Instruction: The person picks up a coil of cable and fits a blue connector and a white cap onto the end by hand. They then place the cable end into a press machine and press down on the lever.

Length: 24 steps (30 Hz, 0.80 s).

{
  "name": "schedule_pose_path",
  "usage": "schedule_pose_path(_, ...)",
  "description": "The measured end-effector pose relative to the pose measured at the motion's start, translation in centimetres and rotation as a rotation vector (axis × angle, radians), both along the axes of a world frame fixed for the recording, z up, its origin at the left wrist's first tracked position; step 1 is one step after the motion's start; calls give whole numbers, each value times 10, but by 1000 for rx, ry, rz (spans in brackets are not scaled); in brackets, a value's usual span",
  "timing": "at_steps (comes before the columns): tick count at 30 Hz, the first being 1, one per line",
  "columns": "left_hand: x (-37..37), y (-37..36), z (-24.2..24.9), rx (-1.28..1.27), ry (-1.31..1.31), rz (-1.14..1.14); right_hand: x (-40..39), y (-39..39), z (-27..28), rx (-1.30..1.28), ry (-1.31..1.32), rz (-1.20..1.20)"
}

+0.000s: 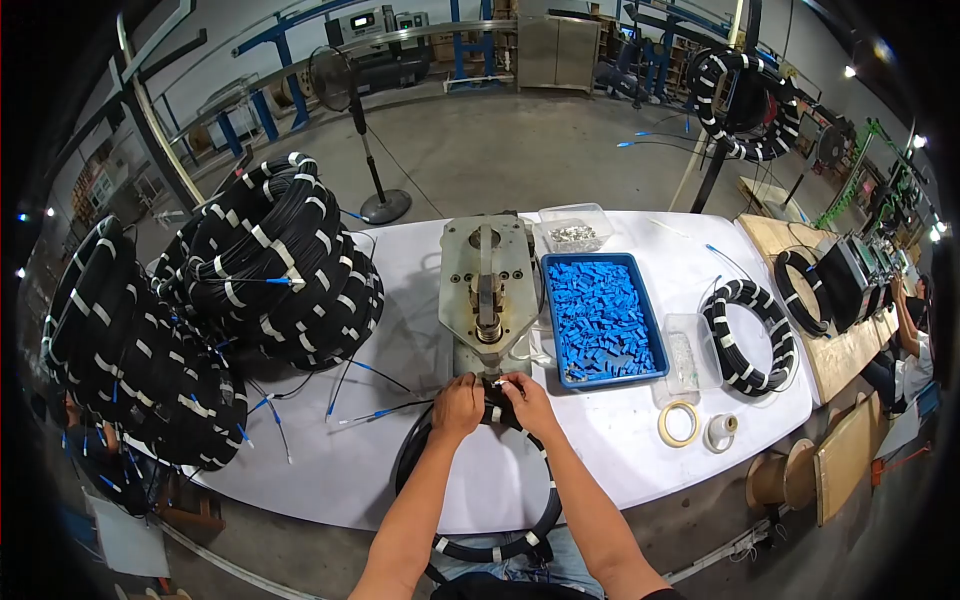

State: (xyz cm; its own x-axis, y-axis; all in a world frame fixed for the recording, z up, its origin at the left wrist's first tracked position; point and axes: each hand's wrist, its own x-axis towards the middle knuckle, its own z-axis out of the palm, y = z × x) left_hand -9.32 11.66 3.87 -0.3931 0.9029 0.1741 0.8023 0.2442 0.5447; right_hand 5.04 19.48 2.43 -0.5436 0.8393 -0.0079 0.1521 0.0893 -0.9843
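Note:
A coil of black cable (548, 470) with white tape bands hangs over the table's near edge, in front of my body. Its upper part lies at the foot of a metal bench press (490, 290). My left hand (459, 406) is closed on the black cable just below the press head. Close beside it, my right hand (529, 404) pinches a small whitish piece at the cable; its exact kind is too small to make out. From under my left hand a loose cable end with a blue connector (385, 412) sticks out to the left.
Tall stacks of banded cable coils (270, 270) stand at left. Right of the press are a blue bin (661, 345) of blue connector parts, clear plastic boxes (600, 215), tape rolls (679, 424) and another coil (750, 380). A person (910, 340) sits far right.

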Motion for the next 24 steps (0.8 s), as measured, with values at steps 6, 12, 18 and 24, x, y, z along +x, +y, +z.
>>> schedule_pose_path(6,0,1,-1,-26,23,25,0,0,0,8,25,6)
schedule_pose_path(12,1,1,-3,-37,41,22,1,-1,2,24,19,-7)
schedule_pose_path(18,1,1,-6,-29,74,-8,1,-1,2,-37,64,-6)
schedule_pose_path(24,0,2,-10,-28,65,15,3,-1,6,-68,46,8)
